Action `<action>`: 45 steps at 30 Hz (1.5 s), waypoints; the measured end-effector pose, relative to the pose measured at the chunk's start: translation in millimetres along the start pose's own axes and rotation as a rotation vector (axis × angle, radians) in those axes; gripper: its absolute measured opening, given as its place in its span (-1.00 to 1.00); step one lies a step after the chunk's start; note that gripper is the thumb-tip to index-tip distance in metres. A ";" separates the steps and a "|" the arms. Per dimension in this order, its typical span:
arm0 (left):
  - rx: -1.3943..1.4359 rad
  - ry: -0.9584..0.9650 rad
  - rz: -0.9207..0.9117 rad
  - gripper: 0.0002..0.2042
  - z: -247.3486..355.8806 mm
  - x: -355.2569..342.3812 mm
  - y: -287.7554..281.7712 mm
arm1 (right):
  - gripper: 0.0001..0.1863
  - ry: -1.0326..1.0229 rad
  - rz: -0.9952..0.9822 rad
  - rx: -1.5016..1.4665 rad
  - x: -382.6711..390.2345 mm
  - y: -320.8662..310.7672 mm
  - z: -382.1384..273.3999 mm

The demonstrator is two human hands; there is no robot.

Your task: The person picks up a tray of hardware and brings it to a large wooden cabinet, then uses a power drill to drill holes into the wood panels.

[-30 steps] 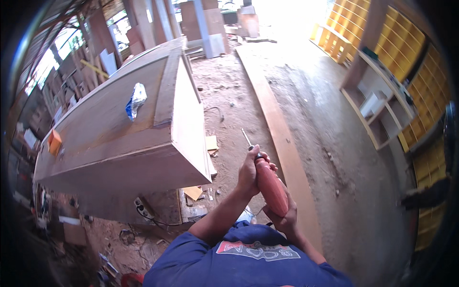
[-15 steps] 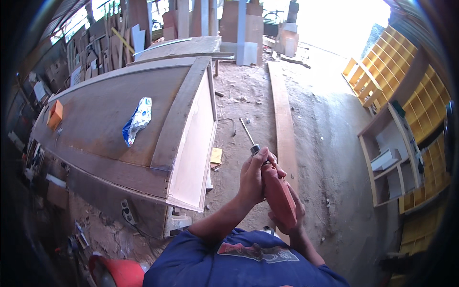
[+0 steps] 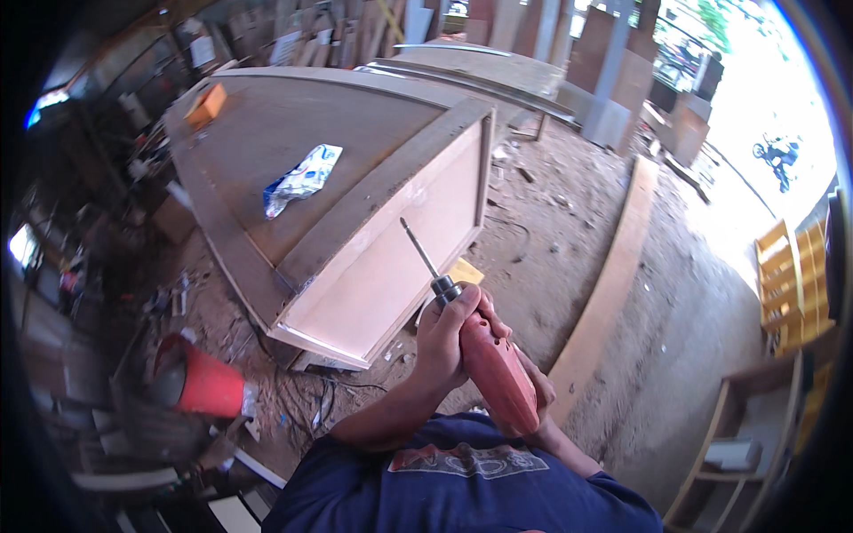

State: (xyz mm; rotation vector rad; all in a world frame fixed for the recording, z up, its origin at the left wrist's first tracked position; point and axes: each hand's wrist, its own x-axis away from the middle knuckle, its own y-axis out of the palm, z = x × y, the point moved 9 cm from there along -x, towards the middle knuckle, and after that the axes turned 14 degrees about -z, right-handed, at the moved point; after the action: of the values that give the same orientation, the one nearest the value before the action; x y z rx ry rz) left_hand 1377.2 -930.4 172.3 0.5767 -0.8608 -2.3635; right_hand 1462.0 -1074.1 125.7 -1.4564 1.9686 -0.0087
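Observation:
A red power drill (image 3: 502,382) with a long thin bit (image 3: 418,244) is held in front of my chest, its bit pointing away and slightly left. Near the chuck, my left hand (image 3: 442,333) is wrapped round the front of the drill. My right hand (image 3: 539,382) closes on the drill's right side, its fingers partly hidden behind the body. Beyond the bit stands a large wooden cabinet (image 3: 418,200) lying flat, its pale end panel facing me. The bit overlaps that panel in view; whether it touches cannot be told. On the cabinet lies a crumpled blue-and-silver packet (image 3: 306,182).
An orange box (image 3: 206,105) sits at the cabinet's far left. A red bucket (image 3: 213,384) stands left of me among scraps and cables. A long plank (image 3: 613,275) lies on the dirt floor. Rightward are a yellow rack (image 3: 791,275) and a wooden frame (image 3: 711,426).
My view has turned left, so the cabinet and bucket appear farther right and the yellow rack has slid toward the edge. The bit now overlaps the cabinet's end panel. Both hands keep their grip.

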 end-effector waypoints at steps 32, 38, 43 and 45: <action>-0.140 0.429 0.388 -0.75 69.7 54.0 -1.9 | -0.02 -0.320 -0.599 -0.390 -79.2 19.6 -3.3; -0.222 0.338 0.408 -0.70 67.1 39.9 7.2 | -0.07 -0.364 -0.451 -0.360 -70.9 6.7 -9.2; -0.133 0.375 0.452 -0.71 59.1 31.4 4.2 | -0.29 -0.193 -0.169 -0.309 -49.0 -11.8 14.0; -0.101 0.376 0.499 -0.70 53.5 24.7 2.7 | -0.29 -0.221 0.017 -0.225 -36.6 -13.9 27.7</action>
State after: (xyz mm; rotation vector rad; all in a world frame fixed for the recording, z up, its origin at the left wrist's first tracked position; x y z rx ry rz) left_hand 1329.8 -923.7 206.8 0.6501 -0.6216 -1.7633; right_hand 1493.3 -1037.9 128.3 -1.5094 1.8460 0.3769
